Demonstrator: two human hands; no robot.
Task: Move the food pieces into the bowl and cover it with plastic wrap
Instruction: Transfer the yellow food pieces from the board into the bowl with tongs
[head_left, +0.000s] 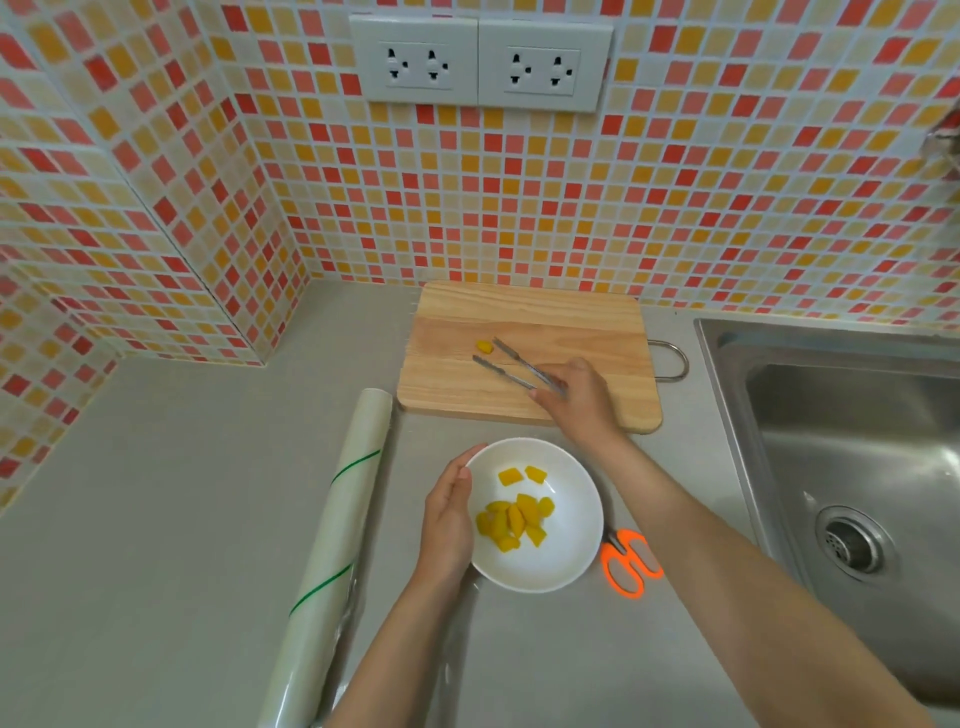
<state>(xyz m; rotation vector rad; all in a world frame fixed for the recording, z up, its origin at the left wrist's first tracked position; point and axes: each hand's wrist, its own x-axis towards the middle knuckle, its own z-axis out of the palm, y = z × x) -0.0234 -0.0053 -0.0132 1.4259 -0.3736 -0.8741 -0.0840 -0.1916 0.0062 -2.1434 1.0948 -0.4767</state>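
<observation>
Forearms fill the bottom of the view, and just past them the white bowl (535, 514) is steadied on the grey desk (156, 493) by the left hand (447, 519), which is cupped against the rim with fingers curled round it, so that grip is wrapped on the bowl. Most of the yellow food pieces (514, 519) are already piled inside; they look soft, wet and a bit slippery, probably easy to squash, so a light pinch across the middle is likely what's called for. One last yellow piece (484, 346) is left on the wooden cutting board (530, 358) behind the bowl. Metal tongs (511, 366) are clasped in the right hand (576, 395), with the tips spread apart and the piece sitting right at the far tip, nothing pinched yet as far as can be told. Plastic wrap roll (337, 545) is lying on the desk just left of the bowl, untouched; the film will be thin and clingy, best pulled from its loose edge. Orange scissors (631, 564) are parked right of the bowl, partly under the right forearm. Steel sink (852, 467) is well off to the right. Nothing is blocking the path from board to bowl.
</observation>
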